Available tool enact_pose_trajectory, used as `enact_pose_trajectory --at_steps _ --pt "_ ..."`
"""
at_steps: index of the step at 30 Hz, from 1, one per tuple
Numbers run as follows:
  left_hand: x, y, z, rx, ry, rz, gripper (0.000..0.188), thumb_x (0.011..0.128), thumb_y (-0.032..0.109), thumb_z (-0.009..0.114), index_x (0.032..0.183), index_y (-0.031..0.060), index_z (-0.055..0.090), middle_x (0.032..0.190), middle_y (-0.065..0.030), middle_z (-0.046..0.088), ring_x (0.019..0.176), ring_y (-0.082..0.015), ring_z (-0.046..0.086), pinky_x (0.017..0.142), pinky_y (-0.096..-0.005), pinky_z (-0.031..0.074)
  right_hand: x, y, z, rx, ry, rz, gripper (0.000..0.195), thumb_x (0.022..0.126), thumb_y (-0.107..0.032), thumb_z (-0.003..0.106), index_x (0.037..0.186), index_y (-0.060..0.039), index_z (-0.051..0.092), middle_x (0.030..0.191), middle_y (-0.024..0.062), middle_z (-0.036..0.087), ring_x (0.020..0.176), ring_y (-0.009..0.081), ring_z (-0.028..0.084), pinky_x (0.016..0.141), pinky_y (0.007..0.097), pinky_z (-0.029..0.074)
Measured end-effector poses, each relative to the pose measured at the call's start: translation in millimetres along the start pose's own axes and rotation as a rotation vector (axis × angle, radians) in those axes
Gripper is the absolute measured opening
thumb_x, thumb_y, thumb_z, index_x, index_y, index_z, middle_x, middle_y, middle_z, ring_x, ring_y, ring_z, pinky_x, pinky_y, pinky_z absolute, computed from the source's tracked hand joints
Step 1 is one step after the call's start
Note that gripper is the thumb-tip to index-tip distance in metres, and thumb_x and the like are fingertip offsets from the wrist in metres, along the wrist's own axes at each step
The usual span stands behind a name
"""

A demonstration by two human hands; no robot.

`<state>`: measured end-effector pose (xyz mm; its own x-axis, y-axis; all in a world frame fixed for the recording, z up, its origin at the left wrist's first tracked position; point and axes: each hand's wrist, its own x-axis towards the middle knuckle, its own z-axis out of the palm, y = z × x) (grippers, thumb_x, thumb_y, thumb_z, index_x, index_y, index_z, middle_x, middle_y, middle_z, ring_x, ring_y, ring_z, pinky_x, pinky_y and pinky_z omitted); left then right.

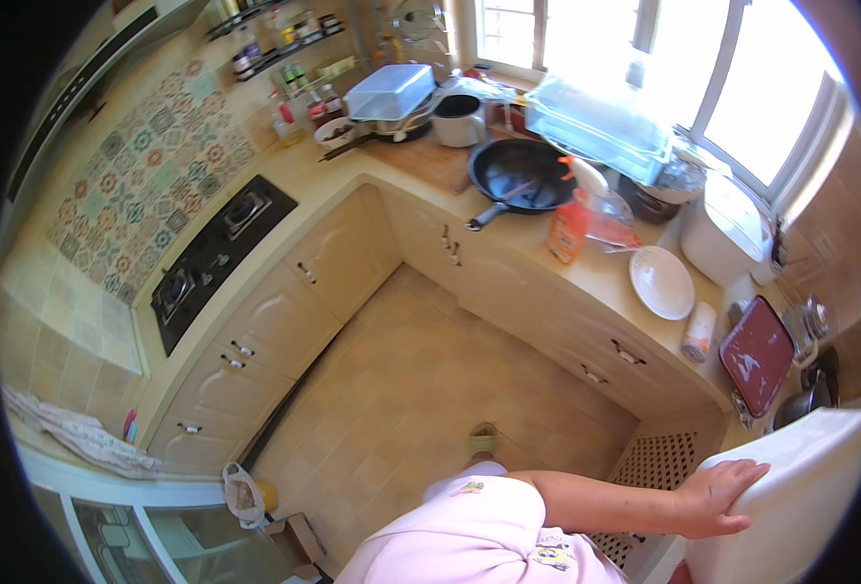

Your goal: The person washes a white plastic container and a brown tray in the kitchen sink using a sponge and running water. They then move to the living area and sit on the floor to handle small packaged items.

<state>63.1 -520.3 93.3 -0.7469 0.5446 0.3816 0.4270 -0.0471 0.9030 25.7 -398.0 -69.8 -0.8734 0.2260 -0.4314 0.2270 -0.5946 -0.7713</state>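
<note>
My left hand (pixel 719 498) rests on a large white smooth-sided object (pixel 788 496), perhaps a bin or appliance, at the lower right. Its fingers lie over the top edge and its thumb is on the near side. Only a small part of my right hand (pixel 681 574) shows at the bottom edge, close to the same object. Beyond the white object, a dark red tray (pixel 757 358) leans on the counter. A dark pot (pixel 806 400) stands behind it, partly hidden.
The L-shaped counter bears a wok (pixel 522 175), an orange spray bottle (pixel 568 226), a white plate (pixel 661 283), a can (pixel 699 332) and a white bin (pixel 722 230). A gas hob (pixel 219 259) is at left. A plastic bag (pixel 243 495) and cardboard box (pixel 298 544) lie lower left.
</note>
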Motion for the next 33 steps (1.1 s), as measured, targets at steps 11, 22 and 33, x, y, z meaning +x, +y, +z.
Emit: enact_pose_trajectory --at_steps 11,22,33 --pt "-108.5 -73.8 -248.9 -0.143 0.793 -0.235 0.063 0.098 0.049 0.045 0.134 -0.0036 0.042 0.132 -0.0173 0.052 0.125 -0.0257 0.046 0.105 -0.0366 0.036 -7.3 45.8 157.5 -0.074 -0.151 -0.027 0.041 0.088 -0.03 0.059 0.123 -0.0104 0.056 0.123 0.0078 0.059 0.114 0.0248 0.054 0.101 0.0395 0.042" --pt "-207.4 -45.1 -442.9 -0.879 1.001 -0.378 0.039 0.098 0.035 0.051 0.114 0.0006 0.057 0.095 -0.0033 0.066 0.077 -0.0101 0.062 0.064 -0.0259 0.051 11.8 84.6 294.6 -0.043 -0.189 -0.068 0.04 0.087 -0.029 0.06 0.122 -0.0102 0.056 0.123 0.0087 0.059 0.114 0.0259 0.054 0.101 0.0397 0.042" --pt "-146.0 -80.9 -513.4 -0.818 1.016 -0.373 0.042 0.099 0.033 0.05 0.121 -0.0027 0.055 0.113 -0.0095 0.064 0.101 -0.0161 0.061 0.088 -0.0292 0.048 94.0 92.0 377.5 -0.055 -0.238 -0.031 0.039 0.087 -0.027 0.06 0.121 -0.0101 0.057 0.123 0.0096 0.059 0.114 0.027 0.054 0.101 0.0398 0.042"
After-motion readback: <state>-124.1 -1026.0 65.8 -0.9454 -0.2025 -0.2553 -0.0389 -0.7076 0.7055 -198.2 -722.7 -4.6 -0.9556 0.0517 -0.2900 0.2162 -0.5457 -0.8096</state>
